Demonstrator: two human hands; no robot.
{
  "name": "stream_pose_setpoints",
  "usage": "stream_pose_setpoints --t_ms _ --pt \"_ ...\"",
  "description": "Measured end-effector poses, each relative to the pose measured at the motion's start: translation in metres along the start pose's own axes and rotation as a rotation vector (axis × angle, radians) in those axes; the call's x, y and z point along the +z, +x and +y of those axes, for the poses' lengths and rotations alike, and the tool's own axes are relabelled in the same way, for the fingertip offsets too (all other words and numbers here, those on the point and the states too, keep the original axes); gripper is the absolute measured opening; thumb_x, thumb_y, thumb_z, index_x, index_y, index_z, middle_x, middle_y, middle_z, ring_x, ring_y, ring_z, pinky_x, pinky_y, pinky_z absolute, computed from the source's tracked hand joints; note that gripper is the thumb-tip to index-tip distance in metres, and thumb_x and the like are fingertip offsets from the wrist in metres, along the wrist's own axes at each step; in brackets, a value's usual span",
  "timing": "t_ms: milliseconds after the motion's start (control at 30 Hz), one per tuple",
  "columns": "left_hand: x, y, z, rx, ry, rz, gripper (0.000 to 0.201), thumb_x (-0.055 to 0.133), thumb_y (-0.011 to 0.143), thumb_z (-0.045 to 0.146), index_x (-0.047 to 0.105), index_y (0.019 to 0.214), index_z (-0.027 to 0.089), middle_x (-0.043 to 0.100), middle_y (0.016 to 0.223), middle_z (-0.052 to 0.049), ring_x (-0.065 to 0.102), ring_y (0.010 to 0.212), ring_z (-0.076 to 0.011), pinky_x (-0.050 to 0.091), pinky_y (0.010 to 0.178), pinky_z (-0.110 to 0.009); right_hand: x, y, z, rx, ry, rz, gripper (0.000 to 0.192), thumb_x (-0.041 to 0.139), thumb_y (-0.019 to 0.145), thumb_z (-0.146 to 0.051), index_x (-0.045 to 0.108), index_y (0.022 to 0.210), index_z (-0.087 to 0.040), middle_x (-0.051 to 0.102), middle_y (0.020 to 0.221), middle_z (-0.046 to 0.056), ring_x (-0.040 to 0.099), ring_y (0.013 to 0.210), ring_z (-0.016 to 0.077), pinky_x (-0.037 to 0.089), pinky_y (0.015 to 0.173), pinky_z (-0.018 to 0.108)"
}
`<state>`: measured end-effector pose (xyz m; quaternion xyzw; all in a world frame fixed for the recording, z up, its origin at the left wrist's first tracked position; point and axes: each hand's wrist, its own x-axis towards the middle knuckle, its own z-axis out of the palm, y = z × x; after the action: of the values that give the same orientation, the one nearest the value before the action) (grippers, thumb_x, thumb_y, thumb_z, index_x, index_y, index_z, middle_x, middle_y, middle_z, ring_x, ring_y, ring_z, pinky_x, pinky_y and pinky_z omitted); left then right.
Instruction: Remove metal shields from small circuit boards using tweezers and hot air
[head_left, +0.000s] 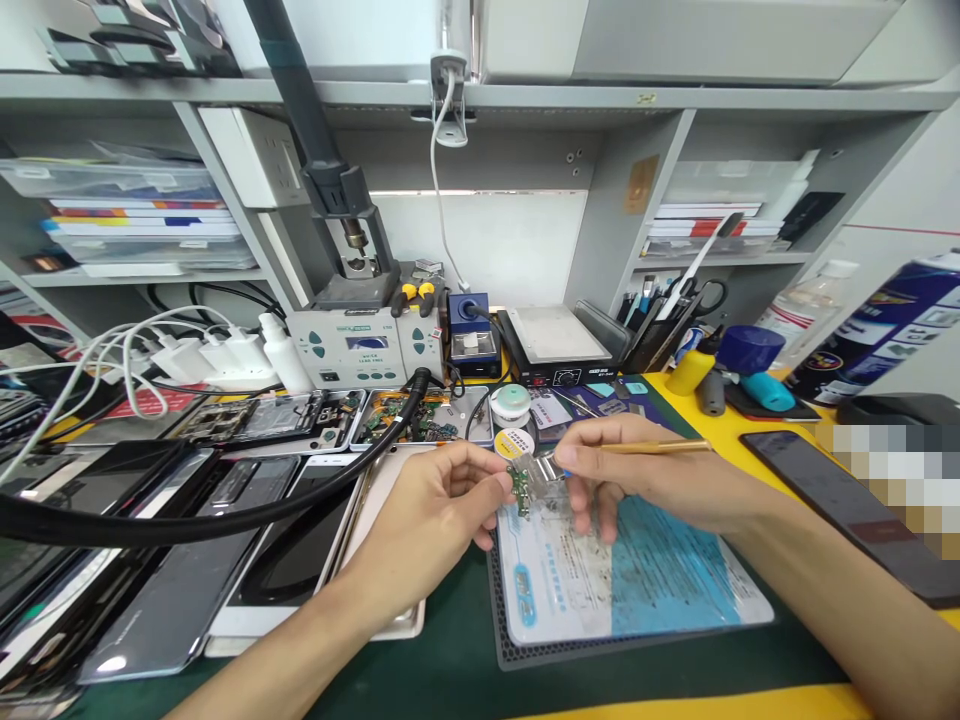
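Note:
My left hand (450, 500) pinches a small green circuit board (520, 490) between thumb and fingertips, over the left edge of a blue-and-white work pad (660, 570). In my right hand (622, 475) is a brush (667, 447) with a thin golden handle pointing right and a flat silver collar. Its pale bristles are at the board's right side; whether they touch it I cannot tell. Dark specks and smudges mark the pad below. Just behind the board are a small round tin with a yellow label (516, 443) and a white spool with a greenish top (511, 402).
Several phones and phone parts (187, 560) lie at left, crossed by a thick black hose (247, 525). A grey rework station (364, 345) and a heating plate (559, 340) stand behind. At right are a dark phone (840, 500), bottles and a spray can (877, 325).

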<state>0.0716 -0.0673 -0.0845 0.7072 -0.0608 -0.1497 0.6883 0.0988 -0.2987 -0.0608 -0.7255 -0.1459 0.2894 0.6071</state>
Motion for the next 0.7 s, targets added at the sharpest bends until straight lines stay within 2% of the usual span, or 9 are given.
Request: stream_pose_setpoints --t_ms 333,700 --pt "0.0004 0.0011 0.0001 -0.035 -0.086 -0.032 0.025 0.076 0.080 0.033 0.067 0.090 0.012 0.066 0.071 0.000 0.056 0.056 -0.0088 0.051 0.052 -0.020 -0.0007 -0.0005 0.0023 -0.022 -0.065 0.001 0.043 0.068 0.091 -0.057 0.063 0.081 -0.015 0.073 0.074 0.006 0.069 0.057 0.0143 0.058 0.054 0.022" --pt "0.0003 0.0007 0.0003 -0.017 -0.059 -0.028 0.024 0.076 0.081 0.033 0.066 0.088 0.012 0.066 0.071 0.000 0.055 0.056 -0.0085 0.051 0.051 -0.019 0.0024 -0.0009 0.0000 -0.003 -0.020 0.022 0.041 0.072 0.090 -0.053 0.062 0.079 -0.015 0.072 0.072 0.005 0.069 0.058 0.0142 0.058 0.053 0.021"
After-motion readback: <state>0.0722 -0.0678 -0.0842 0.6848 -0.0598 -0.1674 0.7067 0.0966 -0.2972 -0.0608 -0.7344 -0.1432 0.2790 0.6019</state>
